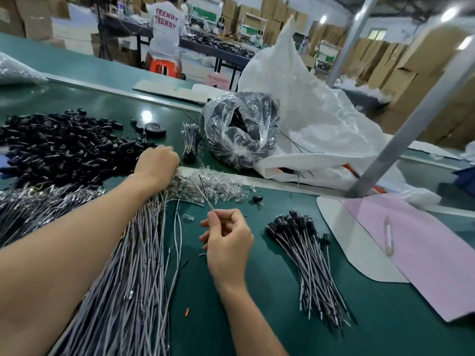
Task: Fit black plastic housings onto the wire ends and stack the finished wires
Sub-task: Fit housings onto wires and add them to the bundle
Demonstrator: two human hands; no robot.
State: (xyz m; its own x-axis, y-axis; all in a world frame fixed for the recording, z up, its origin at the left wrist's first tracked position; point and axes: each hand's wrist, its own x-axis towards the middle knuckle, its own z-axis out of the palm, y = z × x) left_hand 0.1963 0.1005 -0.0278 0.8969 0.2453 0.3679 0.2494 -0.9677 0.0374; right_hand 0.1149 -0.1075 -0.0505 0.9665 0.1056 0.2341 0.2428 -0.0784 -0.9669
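Pinching a single wire, the right hand sits below the clear bag — black parts inside; left hand curled, hold unclear.

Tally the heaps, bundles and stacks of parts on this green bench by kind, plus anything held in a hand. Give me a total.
Loose black housings heap: 1
Clear plastic pieces heap: 1
Wire heaps without housings: 2
Tied wire bundle: 1
Stack of finished wires: 1
Single wire pinched in the right hand: 1
Total: 7
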